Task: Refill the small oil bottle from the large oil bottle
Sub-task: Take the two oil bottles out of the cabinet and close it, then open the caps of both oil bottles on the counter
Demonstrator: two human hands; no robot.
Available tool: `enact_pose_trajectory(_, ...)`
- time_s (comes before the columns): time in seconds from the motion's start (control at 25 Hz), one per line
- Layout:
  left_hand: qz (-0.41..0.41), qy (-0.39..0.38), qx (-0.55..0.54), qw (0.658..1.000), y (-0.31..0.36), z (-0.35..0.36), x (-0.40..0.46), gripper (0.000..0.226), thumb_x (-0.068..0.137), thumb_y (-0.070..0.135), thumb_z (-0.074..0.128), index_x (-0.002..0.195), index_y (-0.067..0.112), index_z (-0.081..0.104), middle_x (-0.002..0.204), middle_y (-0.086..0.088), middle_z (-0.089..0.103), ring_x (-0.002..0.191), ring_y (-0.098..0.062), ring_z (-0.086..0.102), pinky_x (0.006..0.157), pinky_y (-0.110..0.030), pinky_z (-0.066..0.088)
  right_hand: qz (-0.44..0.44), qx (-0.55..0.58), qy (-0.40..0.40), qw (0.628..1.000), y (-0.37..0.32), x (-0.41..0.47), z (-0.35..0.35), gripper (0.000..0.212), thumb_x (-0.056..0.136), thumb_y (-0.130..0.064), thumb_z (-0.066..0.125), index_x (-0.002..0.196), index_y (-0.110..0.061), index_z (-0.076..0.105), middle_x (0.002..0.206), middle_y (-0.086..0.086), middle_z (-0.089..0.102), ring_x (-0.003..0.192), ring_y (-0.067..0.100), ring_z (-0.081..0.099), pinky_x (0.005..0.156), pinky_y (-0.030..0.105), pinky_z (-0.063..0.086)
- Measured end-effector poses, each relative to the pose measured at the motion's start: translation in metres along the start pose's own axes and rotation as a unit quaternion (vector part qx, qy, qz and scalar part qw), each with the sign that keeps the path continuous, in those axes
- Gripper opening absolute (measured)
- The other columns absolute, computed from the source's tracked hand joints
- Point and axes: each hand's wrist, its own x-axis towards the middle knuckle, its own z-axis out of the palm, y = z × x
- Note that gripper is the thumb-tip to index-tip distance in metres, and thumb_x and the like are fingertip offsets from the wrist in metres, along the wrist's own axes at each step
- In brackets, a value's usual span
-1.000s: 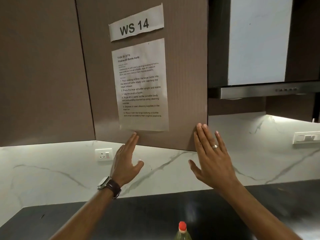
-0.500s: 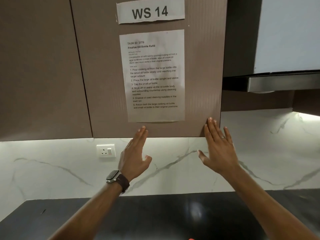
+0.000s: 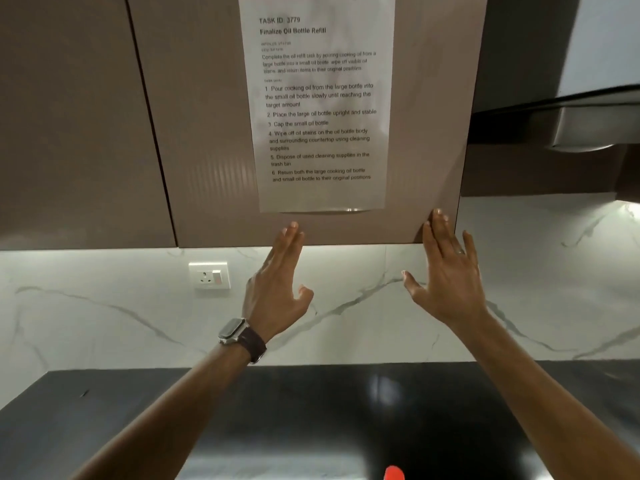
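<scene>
left hand [image 3: 277, 292]: I see it raised with fingers straight and together, thumb out, holding nothing; fingertips overlap the cabinet door's [image 3: 207, 133] lower edge.
right hand [image 3: 446, 278]: raised, fingers spread flat, holding nothing; fingertips at the door's bottom right corner. I can't tell if either hand touches the door.
watch [image 3: 232, 330]: on left wrist.
task sheet [image 3: 318, 105]: taped to the door, above both hands.
red cap [image 3: 394, 473]: only this part of a bottle shows, bottom edge, on the dark countertop [image 3: 104, 410]; which oil bottle, I can't tell.
socket [image 3: 209, 275]: on marble backsplash, left of left hand.
</scene>
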Motion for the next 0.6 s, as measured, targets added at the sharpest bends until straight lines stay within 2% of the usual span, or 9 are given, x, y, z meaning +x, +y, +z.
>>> enact_pose_trajectory(0.12,-0.003,-0.005,-0.001,1.000,0.006,0.000,-0.003,0.103,0.083,0.025,0.076,0.166,0.019,0.015,0.174,0.005,0.006,0.160,-0.013,0.006,0.105,-0.031,0.048,-0.015,0.003,-0.009,1.000,0.007,-0.003,0.002,0.111,0.087,-0.051,0.075,0.165,-0.007,0.009,0.174,0.011,-0.004,0.161,0.027,-0.001,0.128,0.060,0.006)
enact_pose_trajectory(0.2,-0.011,-0.004,-0.014,1.000,0.011,0.001,-0.008,0.100,0.083,0.030,0.073,0.165,0.018,0.018,0.174,0.002,0.009,0.161,-0.016,0.004,0.124,-0.045,0.030,-0.023,0.030,-0.012,0.999,0.014,-0.007,0.002,0.110,0.087,-0.050,0.076,0.165,-0.008,0.011,0.174,0.010,-0.001,0.161,0.025,0.001,0.127,0.062,0.007)
enact_pose_trajectory(0.24,-0.020,0.006,-0.034,0.999,0.013,0.001,-0.014,0.097,0.083,0.033,0.071,0.164,0.016,0.022,0.174,0.000,0.014,0.161,-0.017,0.006,0.127,-0.048,0.021,-0.021,0.057,-0.009,0.998,0.017,-0.011,0.004,0.107,0.087,-0.050,0.076,0.164,-0.010,0.013,0.175,0.009,0.002,0.161,0.025,0.004,0.127,0.063,0.009)
enact_pose_trajectory(0.28,-0.030,0.020,-0.061,0.997,0.015,0.001,-0.022,0.092,0.082,0.034,0.068,0.162,0.015,0.028,0.172,-0.001,0.021,0.161,-0.019,0.011,0.127,-0.047,0.019,-0.019,0.085,-0.005,0.996,0.019,-0.016,0.005,0.103,0.088,-0.050,0.075,0.164,-0.012,0.017,0.175,0.007,0.005,0.161,0.025,0.009,0.126,0.063,0.011)
enact_pose_trajectory(0.36,-0.056,0.029,-0.122,0.991,0.022,0.005,-0.053,0.083,0.080,0.033,0.069,0.156,0.013,0.041,0.165,-0.004,0.039,0.156,-0.021,0.029,0.124,-0.047,0.027,-0.019,0.129,-0.009,0.991,0.023,-0.036,0.005,0.095,0.088,-0.050,0.074,0.161,-0.016,0.023,0.174,0.004,0.013,0.159,0.026,0.019,0.125,0.062,0.017)
enact_pose_trajectory(0.44,-0.089,-0.006,-0.191,0.978,0.033,0.012,-0.100,0.073,0.080,0.036,0.071,0.147,0.012,0.053,0.152,-0.003,0.055,0.143,-0.019,0.048,0.116,-0.049,0.041,-0.002,0.169,-0.056,0.984,0.022,-0.067,0.005,0.088,0.088,-0.049,0.075,0.157,-0.019,0.030,0.169,0.006,0.026,0.152,0.029,0.035,0.120,0.058,0.034)
enact_pose_trajectory(0.52,-0.128,-0.057,-0.262,0.955,0.052,0.024,-0.154,0.067,0.081,0.044,0.071,0.140,0.016,0.060,0.141,0.004,0.063,0.132,-0.011,0.057,0.109,-0.045,0.047,0.024,0.201,-0.125,0.971,0.017,-0.103,0.004,0.069,0.089,-0.052,0.072,0.145,-0.022,0.045,0.144,0.004,0.054,0.126,0.024,0.061,0.103,0.048,0.053)
enact_pose_trajectory(0.56,-0.147,-0.080,-0.285,0.944,0.065,0.032,-0.182,0.066,0.081,0.047,0.072,0.139,0.019,0.061,0.139,0.008,0.064,0.130,-0.006,0.057,0.107,-0.041,0.048,0.031,0.204,-0.159,0.965,0.013,-0.123,0.002,0.055,0.090,-0.057,0.068,0.132,-0.025,0.056,0.122,-0.003,0.064,0.105,0.015,0.067,0.092,0.041,0.059)
enact_pose_trajectory(0.6,-0.164,-0.100,-0.294,0.936,0.079,0.041,-0.209,0.066,0.080,0.051,0.074,0.139,0.023,0.061,0.138,0.013,0.063,0.129,-0.002,0.057,0.106,-0.037,0.049,0.033,0.197,-0.197,0.960,0.006,-0.144,0.000,0.042,0.090,-0.065,0.062,0.114,-0.030,0.063,0.100,-0.012,0.065,0.084,0.005,0.066,0.081,0.033,0.060)
